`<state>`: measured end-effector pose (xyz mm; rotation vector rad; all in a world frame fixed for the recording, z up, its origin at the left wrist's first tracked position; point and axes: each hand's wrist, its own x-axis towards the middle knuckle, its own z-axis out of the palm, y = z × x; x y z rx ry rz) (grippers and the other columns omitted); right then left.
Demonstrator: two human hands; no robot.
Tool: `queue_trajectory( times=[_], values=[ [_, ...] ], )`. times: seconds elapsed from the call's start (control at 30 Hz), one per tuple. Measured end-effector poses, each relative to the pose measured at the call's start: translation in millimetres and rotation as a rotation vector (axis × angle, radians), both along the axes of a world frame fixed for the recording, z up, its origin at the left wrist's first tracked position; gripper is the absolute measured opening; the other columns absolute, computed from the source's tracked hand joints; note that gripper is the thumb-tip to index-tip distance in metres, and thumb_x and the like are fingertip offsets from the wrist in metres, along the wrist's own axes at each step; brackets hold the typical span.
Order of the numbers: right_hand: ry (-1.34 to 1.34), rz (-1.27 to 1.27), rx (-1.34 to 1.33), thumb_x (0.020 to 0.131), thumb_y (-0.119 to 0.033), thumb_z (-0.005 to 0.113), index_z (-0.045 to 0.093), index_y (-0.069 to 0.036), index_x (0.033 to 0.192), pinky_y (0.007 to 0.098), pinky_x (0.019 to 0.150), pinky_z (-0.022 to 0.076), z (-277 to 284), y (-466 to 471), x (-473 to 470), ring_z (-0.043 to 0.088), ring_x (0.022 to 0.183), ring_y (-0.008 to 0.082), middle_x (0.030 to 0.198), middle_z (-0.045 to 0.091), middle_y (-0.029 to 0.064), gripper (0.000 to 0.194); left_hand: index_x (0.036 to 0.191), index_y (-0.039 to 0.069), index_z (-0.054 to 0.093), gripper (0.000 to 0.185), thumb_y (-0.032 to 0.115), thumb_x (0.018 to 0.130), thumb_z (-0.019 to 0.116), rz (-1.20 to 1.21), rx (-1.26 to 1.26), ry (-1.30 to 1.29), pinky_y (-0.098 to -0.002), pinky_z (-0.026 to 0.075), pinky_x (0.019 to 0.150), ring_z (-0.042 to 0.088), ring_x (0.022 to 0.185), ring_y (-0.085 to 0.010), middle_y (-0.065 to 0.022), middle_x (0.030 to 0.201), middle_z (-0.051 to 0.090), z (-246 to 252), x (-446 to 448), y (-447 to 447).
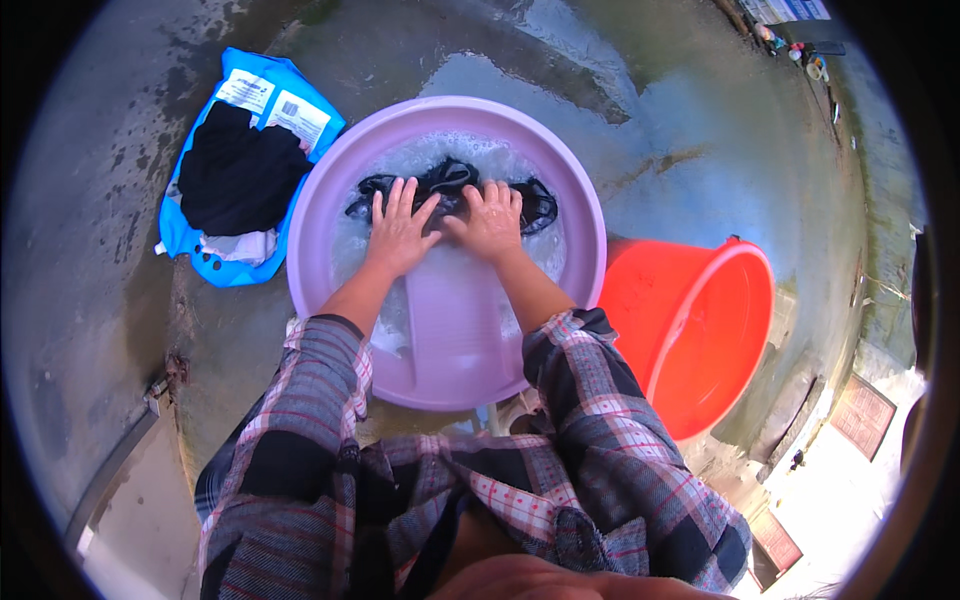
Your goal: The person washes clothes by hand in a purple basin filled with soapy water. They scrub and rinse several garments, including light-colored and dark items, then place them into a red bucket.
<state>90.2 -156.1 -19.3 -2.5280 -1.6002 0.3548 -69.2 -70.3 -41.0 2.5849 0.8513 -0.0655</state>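
In front of me stands a round purple plastic basin [319,217] with a ridged washboard [457,315] moulded into its near side. Sudsy water [480,146] fills its middle, and a dark wet cloth or garment [454,176] lies partly sunk along the far half. My left hand [400,229] is spread over the left part of the cloth, fingers apart and pointing away from me. My right hand [491,217] is spread beside it, its fingers over the cloth's right part. Neither hand is closed around the fabric. Whether the palms press on it is hard to tell.
Left of the basin, a blue plastic bag [176,225] with printed labels lies on the wet concrete floor [675,157]. Black fabric [244,172] and pale fabric [244,246] rest on it. A red plastic bucket [652,300] lies tipped sideways at the basin's right. Small items [814,67] sit far right.
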Motion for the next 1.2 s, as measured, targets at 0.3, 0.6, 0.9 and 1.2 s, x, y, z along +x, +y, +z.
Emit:
queue_trajectory(
  times=[0.3, 0.6, 0.9, 1.2],
  values=[
    [0.057, 0.078, -0.370, 0.077, -0.033, 0.060, 0.064, -0.004, 0.113, 0.0431, 0.097, 0.0412, 2, 34, 18, 0.060, 0.107, 0.0334, 0.111, 0.063, 0.0208, 0.046, 0.128, 0.018, 0.054, 0.050, 0.037, 0.083, 0.058, -0.028, -0.230, 0.146, -0.0522, 0.025, 0.108, 0.028, 0.132, -0.0458, -0.0273, 0.143, 0.030, -3, 23, 23],
    [0.204, -0.064, -0.265, 0.085, -0.029, 0.055, 0.063, -0.007, 0.097, 0.0465, 0.089, 0.0432, 4, 55, 37, 0.060, 0.102, 0.0325, 0.102, 0.065, 0.0162, 0.027, 0.115, -0.002, 0.060, 0.046, 0.033, 0.087, 0.057, -0.018, -0.382, 0.006, -0.0465, 0.024, 0.110, 0.028, 0.136, -0.0351, -0.0171, 0.141, 0.042, 5, 40, 67],
    [0.321, 0.054, 0.209, 0.083, -0.022, 0.057, 0.054, -0.006, 0.075, 0.0457, 0.082, 0.0443, 3, -34, 3, 0.060, 0.079, 0.0335, 0.079, 0.062, 0.0139, 0.018, 0.105, 0.006, 0.065, 0.034, 0.035, 0.090, 0.056, -0.096, -0.369, -0.019, -0.0446, 0.032, 0.104, 0.048, 0.123, -0.0285, -0.0116, 0.123, 0.059, 18, -29, 6],
    [1.105, -0.097, 0.269, 0.076, -0.040, 0.076, 0.042, 0.000, 0.127, 0.0339, 0.098, 0.0385, 108, -23, 13, 0.049, 0.114, 0.0244, 0.121, 0.050, 0.0180, 0.073, 0.110, -0.001, 0.062, 0.047, 0.040, 0.088, 0.058, 0.221, -0.517, -0.417, -0.0387, 0.046, 0.088, 0.060, 0.103, -0.0340, -0.0217, 0.108, 0.063, 131, -2, 0]
  ],
)
